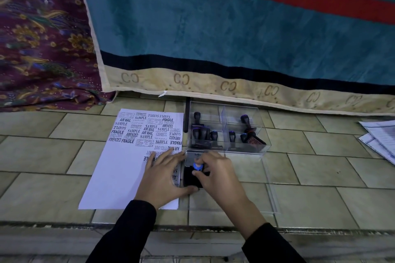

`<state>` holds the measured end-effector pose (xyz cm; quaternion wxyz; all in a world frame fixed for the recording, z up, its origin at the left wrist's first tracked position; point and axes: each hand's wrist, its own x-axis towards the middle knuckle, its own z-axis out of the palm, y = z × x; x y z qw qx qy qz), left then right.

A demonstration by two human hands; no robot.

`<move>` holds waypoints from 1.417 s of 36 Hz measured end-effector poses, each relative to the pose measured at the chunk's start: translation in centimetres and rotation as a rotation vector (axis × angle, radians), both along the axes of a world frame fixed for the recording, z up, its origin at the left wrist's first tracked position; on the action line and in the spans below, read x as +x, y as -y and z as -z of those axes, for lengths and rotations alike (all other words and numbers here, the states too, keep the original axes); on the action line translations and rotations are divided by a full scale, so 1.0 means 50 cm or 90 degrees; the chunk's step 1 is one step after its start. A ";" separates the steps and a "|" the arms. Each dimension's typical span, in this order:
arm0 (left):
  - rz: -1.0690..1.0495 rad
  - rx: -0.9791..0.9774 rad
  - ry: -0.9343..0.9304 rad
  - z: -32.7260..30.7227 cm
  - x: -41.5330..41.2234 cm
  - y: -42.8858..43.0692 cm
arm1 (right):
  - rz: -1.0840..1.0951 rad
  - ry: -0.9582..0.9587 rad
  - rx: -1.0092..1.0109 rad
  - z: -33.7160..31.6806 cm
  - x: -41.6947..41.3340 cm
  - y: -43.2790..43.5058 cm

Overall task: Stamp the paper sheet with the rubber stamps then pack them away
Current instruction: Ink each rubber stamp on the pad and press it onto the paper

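A white paper sheet (119, 168) lies on the tiled floor, its upper half covered in black stamp prints. To its right lies an open black ink pad (191, 178) with a silver lid. My right hand (215, 173) grips a rubber stamp with a blue top (197, 166) and presses it on the pad. My left hand (164, 174) lies flat with fingers spread, across the paper's right edge, thumb against the pad's near edge. Behind the pad stands a clear plastic box (241, 149) holding several black-handled stamps (203, 132).
The box's clear lid (269, 194) lies flat on the tiles to the right of my right hand. Loose printed papers (380, 139) lie at the far right. A teal and red blanket (235, 38) and a patterned purple cloth (42, 45) hang down behind.
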<state>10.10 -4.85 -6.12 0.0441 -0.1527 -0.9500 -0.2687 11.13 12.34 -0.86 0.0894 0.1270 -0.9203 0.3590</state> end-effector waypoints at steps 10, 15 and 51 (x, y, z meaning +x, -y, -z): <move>-0.106 0.434 0.056 -0.050 0.012 0.023 | -0.019 0.001 -0.012 0.003 0.014 -0.009; -0.273 0.495 -0.049 -0.080 -0.005 0.110 | -0.036 0.076 -0.025 -0.016 0.010 -0.019; -0.394 -0.066 -0.018 0.039 -0.033 0.218 | -0.214 0.095 0.025 -0.018 -0.044 0.161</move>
